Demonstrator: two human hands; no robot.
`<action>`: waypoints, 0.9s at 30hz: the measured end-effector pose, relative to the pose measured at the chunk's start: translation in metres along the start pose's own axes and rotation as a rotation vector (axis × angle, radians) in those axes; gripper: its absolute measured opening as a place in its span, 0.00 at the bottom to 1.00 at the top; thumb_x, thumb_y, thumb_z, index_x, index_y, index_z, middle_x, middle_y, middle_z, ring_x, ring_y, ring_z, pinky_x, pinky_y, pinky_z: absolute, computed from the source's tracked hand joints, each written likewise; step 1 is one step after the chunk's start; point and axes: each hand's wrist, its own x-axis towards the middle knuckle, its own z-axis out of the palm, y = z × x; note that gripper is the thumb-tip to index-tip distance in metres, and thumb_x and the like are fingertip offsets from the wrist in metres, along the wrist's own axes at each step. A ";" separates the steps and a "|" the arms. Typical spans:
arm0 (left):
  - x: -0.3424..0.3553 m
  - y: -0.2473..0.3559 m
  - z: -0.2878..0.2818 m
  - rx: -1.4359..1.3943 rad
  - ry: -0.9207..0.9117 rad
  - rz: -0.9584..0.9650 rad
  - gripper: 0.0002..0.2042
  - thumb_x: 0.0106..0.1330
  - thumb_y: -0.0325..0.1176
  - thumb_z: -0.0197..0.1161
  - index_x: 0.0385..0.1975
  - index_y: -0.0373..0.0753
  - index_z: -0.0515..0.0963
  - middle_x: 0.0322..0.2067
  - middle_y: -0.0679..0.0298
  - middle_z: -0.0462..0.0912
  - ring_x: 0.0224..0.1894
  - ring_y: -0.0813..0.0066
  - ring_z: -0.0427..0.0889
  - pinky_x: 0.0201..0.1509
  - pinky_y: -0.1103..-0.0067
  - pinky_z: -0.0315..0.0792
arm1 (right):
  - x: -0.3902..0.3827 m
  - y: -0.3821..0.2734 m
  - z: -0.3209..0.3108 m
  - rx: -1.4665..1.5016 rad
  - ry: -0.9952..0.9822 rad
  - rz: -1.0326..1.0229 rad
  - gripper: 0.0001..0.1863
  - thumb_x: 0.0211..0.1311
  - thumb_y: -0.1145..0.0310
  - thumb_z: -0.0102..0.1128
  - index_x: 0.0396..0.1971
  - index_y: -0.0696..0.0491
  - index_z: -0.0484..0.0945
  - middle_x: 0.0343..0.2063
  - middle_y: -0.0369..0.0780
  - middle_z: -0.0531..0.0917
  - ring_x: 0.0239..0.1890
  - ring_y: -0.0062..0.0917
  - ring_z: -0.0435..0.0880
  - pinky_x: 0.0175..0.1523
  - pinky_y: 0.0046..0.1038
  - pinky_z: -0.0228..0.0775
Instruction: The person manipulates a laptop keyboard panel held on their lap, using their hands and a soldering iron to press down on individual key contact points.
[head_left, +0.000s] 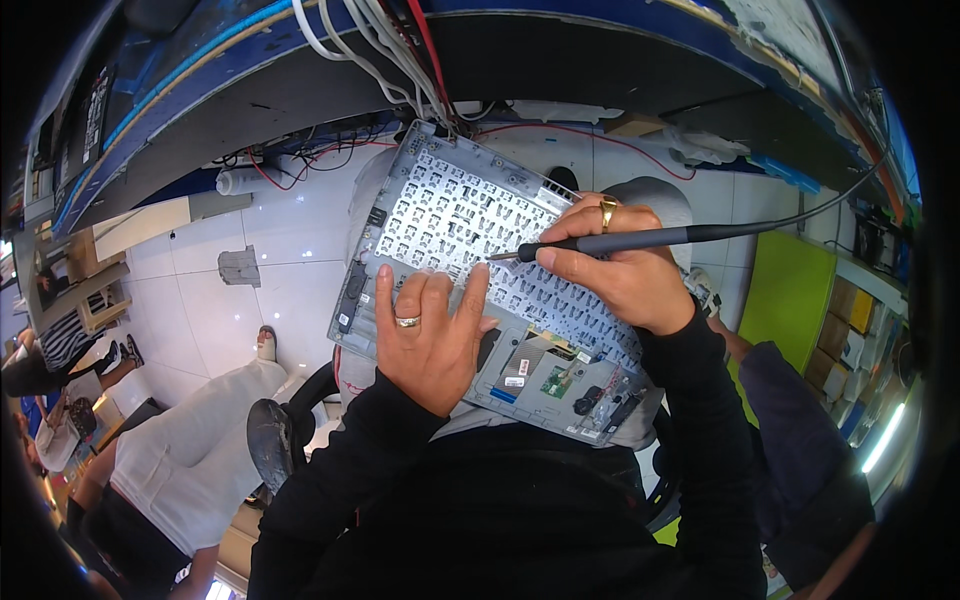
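Observation:
A grey laptop top case (pixel 470 360) lies tilted across my lap, its inner side up. Set into it is a silver metal keyboard backplate (pixel 425 215) full of small cut-outs. My right hand (pixel 630 265) grips a dark soldering iron (pixel 640 240) like a pen, its metal tip at the middle of the backplate. Spread over the near edge of the plate, my left hand (pixel 430 335) rests with fingers apart, the index fingertip close to the iron's tip. A touchpad area with a small green circuit board (pixel 556 381) shows on the near right of the case.
The iron's cable (pixel 790 215) runs up to the right. A dark workbench (pixel 560 70) with white cables (pixel 370 50) spans the far side. A person in white trousers (pixel 190 440) is at the left, another person's dark sleeve (pixel 790 420) at the right beside a green panel (pixel 785 300).

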 end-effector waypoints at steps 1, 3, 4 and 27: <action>-0.001 0.000 0.000 -0.001 -0.001 -0.001 0.26 0.65 0.40 0.70 0.63 0.43 0.80 0.47 0.57 0.74 0.56 0.57 0.73 0.76 0.49 0.56 | 0.000 0.000 0.001 -0.002 0.005 -0.006 0.10 0.56 0.68 0.76 0.34 0.59 0.90 0.29 0.44 0.89 0.33 0.32 0.85 0.43 0.33 0.76; -0.001 -0.001 0.002 -0.004 0.001 -0.001 0.26 0.65 0.40 0.70 0.63 0.43 0.80 0.47 0.57 0.74 0.56 0.57 0.73 0.76 0.49 0.56 | 0.000 0.000 0.001 -0.011 0.002 -0.009 0.10 0.56 0.69 0.76 0.35 0.59 0.90 0.28 0.43 0.89 0.33 0.32 0.85 0.43 0.33 0.75; -0.001 -0.001 0.002 -0.006 0.003 -0.001 0.26 0.65 0.39 0.70 0.63 0.43 0.80 0.47 0.57 0.74 0.56 0.56 0.73 0.76 0.49 0.56 | 0.000 0.000 0.000 -0.019 0.000 -0.012 0.10 0.56 0.69 0.76 0.35 0.59 0.90 0.28 0.43 0.88 0.32 0.31 0.84 0.43 0.34 0.75; -0.001 0.003 -0.003 0.009 0.024 -0.018 0.25 0.63 0.41 0.71 0.61 0.44 0.81 0.45 0.57 0.74 0.54 0.57 0.74 0.75 0.49 0.58 | -0.019 -0.007 -0.020 0.369 0.184 0.354 0.10 0.60 0.73 0.77 0.39 0.60 0.88 0.32 0.37 0.89 0.33 0.16 0.84 0.39 0.19 0.75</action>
